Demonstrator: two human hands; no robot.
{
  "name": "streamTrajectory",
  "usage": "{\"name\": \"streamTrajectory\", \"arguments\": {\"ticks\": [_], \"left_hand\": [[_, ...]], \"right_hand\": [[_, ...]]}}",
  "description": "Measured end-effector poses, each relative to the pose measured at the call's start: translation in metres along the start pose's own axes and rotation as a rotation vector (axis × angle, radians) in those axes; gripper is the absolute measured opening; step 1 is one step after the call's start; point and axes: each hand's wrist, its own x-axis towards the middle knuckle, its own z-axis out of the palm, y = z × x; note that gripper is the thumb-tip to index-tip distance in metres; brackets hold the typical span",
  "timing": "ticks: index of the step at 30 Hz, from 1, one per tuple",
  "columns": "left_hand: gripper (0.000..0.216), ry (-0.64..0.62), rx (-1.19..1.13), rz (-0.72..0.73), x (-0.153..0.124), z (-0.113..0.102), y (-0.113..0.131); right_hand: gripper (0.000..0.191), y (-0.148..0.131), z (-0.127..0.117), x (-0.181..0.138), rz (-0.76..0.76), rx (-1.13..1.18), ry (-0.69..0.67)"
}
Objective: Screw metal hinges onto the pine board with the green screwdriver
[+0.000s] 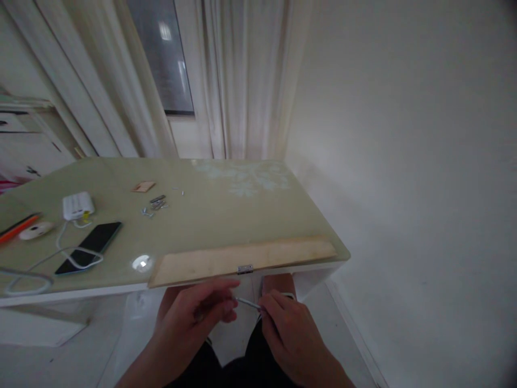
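In front of the table's near edge, my right hand (pixel 285 326) is closed round what looks like a screwdriver (pixel 248 303), its handle hidden in my fist. The thin metal shaft points left toward my left hand (pixel 202 310). There the thumb and fingertips are pinched together at the shaft's tip; whatever they hold is too small to make out. Just beyond both hands a long thin wooden board (pixel 242 258) lies along the table edge. A small metal hinge (pixel 244 269) sits at the middle of the board's near edge.
On the table (pixel 226 215) lie several loose screws and small metal parts (pixel 157 203) and a small wooden piece (pixel 143 186). Farther left are a phone (pixel 100 237) under a white cable (pixel 60 245), a white charger (pixel 78 206) and an orange tool (pixel 18 229). A wall (pixel 404 188) stands right.
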Motion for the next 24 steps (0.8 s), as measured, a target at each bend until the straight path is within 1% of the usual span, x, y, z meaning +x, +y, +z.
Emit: {"name": "streamTrajectory", "arguments": {"ticks": [2, 4, 9, 13, 15, 17, 19, 21, 22, 24], "left_hand": [[0.018, -0.019, 0.034, -0.022, -0.004, -0.001, 0.003], [0.015, -0.048, 0.137, -0.005, -0.004, -0.004, 0.009], [0.020, -0.086, 0.330, 0.103, -0.003, -0.009, 0.021], [0.024, -0.070, 0.466, 0.226, -0.004, -0.007, 0.022], [0.027, -0.081, 0.527, 0.275, -0.002, -0.006, 0.021], [0.027, -0.112, 0.548, 0.299, 0.005, -0.008, 0.019], [0.027, -0.153, 0.517, 0.297, 0.017, -0.011, 0.015], [0.026, -0.218, 0.457, 0.300, 0.034, -0.012, 0.010], [0.027, -0.258, 0.428, 0.302, 0.044, -0.012, 0.006], [0.030, -0.313, 0.382, 0.312, 0.065, -0.010, -0.003]], "right_hand": [[0.019, 0.000, 0.002, -0.005, -0.004, -0.022, -0.007], [0.019, 0.001, 0.003, -0.009, -0.009, -0.041, -0.018], [0.019, 0.002, 0.002, -0.014, -0.023, -0.094, -0.032], [0.019, 0.003, 0.004, -0.012, -0.003, -0.161, -0.051], [0.019, 0.003, 0.004, -0.011, 0.037, -0.145, -0.059], [0.017, 0.003, 0.002, -0.012, 0.082, -0.042, -0.045], [0.021, 0.004, -0.005, -0.013, 0.113, 0.115, -0.035], [0.037, 0.009, -0.019, -0.014, 0.110, 0.244, -0.061], [0.046, 0.013, -0.029, -0.013, 0.096, 0.271, -0.092], [0.053, 0.021, -0.051, -0.007, 0.037, 0.240, -0.131]]}}
